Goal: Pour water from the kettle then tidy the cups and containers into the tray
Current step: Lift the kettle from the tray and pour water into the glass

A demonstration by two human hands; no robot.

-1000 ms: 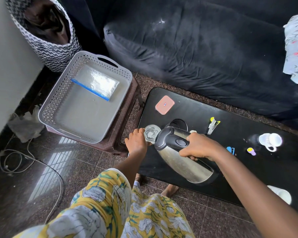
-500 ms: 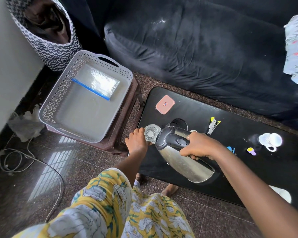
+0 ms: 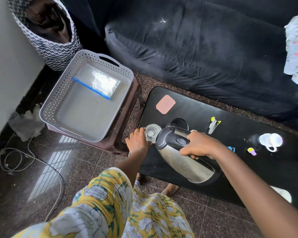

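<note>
the right hand (image 3: 198,146) holds the kettle (image 3: 187,167) by its black handle, with the fingers curled tight round it. the kettle is of steel with a black lid. it is tilted: the bottom is raised toward the person and the spout end is down at the rim of a clear glass (image 3: 152,133). this glass stands on the black worktop (image 3: 248,169), just left of the kettle's lid. the left hand (image 3: 137,142) holds the glass from the near side, and its fingers are bent round the wall of it. something pale shows inside the glass, but i cannot tell if water runs from the spout.

just behind the kettle lies its round black base (image 3: 179,123), partly hidden by the lid. further behind the kettle and a little left sits a pink container (image 3: 165,104) with its lid on. to the right of the kettle, well apart, stands a white cup (image 3: 270,140) with its handle toward the person. between this cup and the kettle are a few pen-like things (image 3: 213,125), a small blue thing (image 3: 231,149) and a small purple and yellow thing (image 3: 251,151).

left of the kettle, off the worktop, the grey tray (image 3: 58,103) rests on a brown stool (image 3: 126,121). in the tray, behind and far left of the kettle, lies a clear zip bag (image 3: 100,83) with a blue strip.
</note>
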